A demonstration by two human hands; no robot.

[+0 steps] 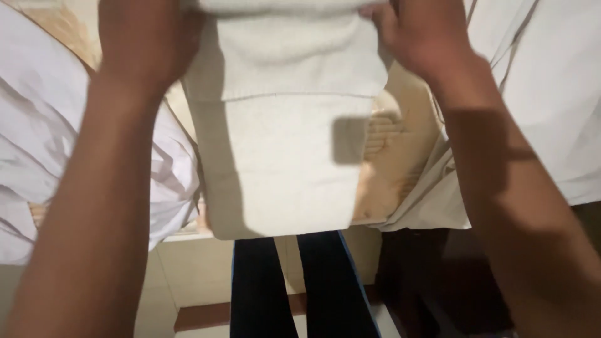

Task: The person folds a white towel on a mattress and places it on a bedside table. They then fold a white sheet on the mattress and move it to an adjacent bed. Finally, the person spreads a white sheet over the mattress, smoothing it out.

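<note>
Grasping a cream towel (282, 125), both hands (144, 37) work between crumpled white cloths (37, 144).

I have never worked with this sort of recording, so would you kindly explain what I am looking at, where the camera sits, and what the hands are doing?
There is no machine here: one camera is worn on a person's head and looks down along both bare arms. The left hand and right hand each grip an edge of a folded cream knitted garment, which lies flat with its near edge hanging over the surface's edge. It rests on a patterned beige surface. White cloth lies crumpled beside the left arm, and more white fabric lies on the right. Below, the person's dark trouser legs stand on a pale floor.
</note>
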